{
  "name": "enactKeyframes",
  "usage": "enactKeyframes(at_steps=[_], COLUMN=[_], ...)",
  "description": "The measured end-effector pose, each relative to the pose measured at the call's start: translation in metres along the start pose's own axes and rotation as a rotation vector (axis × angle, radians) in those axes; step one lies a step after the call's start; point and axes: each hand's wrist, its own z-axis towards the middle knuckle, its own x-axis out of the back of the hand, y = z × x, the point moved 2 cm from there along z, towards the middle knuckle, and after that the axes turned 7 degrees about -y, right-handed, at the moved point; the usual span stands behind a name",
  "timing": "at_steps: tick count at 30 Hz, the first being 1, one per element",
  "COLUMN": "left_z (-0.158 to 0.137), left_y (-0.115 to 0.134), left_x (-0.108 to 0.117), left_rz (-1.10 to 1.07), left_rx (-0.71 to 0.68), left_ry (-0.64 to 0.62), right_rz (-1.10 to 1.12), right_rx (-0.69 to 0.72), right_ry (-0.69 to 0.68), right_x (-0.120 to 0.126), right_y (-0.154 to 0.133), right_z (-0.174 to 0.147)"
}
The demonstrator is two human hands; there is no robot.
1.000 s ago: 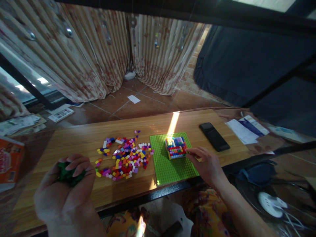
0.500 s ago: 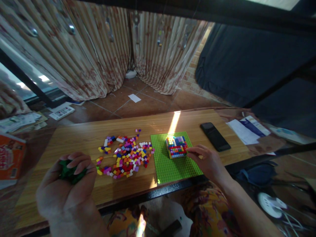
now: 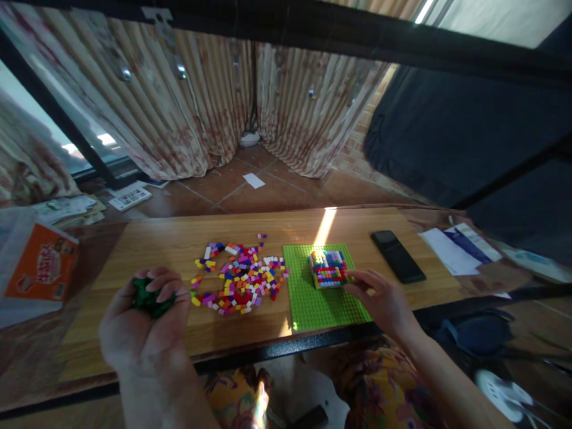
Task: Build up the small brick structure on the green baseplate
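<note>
My left hand (image 3: 145, 325) is palm up over the table's left part, its fingers curled over a clump of dark green toy bricks (image 3: 152, 300). My right hand (image 3: 379, 298) is at the right side of a small, multicoloured brick structure (image 3: 329, 275). Its thumb and index finger are bent in a pinch at the structure's edge; anything between them is too small to make out. The structure stands on a light green studded baseplate (image 3: 308, 313). Between the left hand and the plate lies a spread of loose coloured bricks (image 3: 243, 277).
A black phone (image 3: 397, 256) lies right of the baseplate on the wooden table (image 3: 214, 225). Papers (image 3: 449, 250) are beyond the right end. An orange-printed package (image 3: 42, 265) stands at the left. A dark metal bar (image 3: 268, 353) runs along the near edge.
The view has shifted, so the table scene sits further right. My left hand still holds the green bricks. My right hand stays by the structure, its thumb and index finger slightly further apart.
</note>
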Motion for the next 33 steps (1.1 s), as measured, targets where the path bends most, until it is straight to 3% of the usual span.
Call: enactKeyframes(at_steps=[4,7,10,14,17,20,27,33], left_z=[-0.001,-0.004,-0.007,-0.013,-0.014,-0.014,-0.012,-0.011], left_y=[0.007,0.013,0.021,0.028,0.030,0.031,0.031,0.029], left_x=[0.004,0.009,0.014,0.017,0.018,0.020,0.022,0.021], left_rz=[-0.063,-0.098,-0.095,-0.134,-0.146,-0.111,-0.071,-0.124], left_rx=[-0.029,-0.030,-0.086,-0.165,-0.168,-0.161,-0.147,-0.120], left_ry=[0.049,0.035,0.028,0.053,0.057,0.040,-0.001,0.015], right_rz=[-0.014,-0.024,0.094,0.197,0.175,0.004,-0.314,-0.317], right_rx=[0.000,0.088,0.299,0.460,0.541,0.583,0.514,0.480], right_ry=[0.158,0.182,0.052,-0.235,-0.360,-0.476,-0.516,-0.539], right_x=[0.003,-0.008,-0.037,-0.094,-0.132,-0.160,-0.184,-0.187], right_y=[-0.028,-0.064,-0.105,-0.160,-0.196,-0.225,-0.252,-0.245], right_z=[-0.006,-0.002,0.011,0.037,0.055,0.064,0.060,0.062])
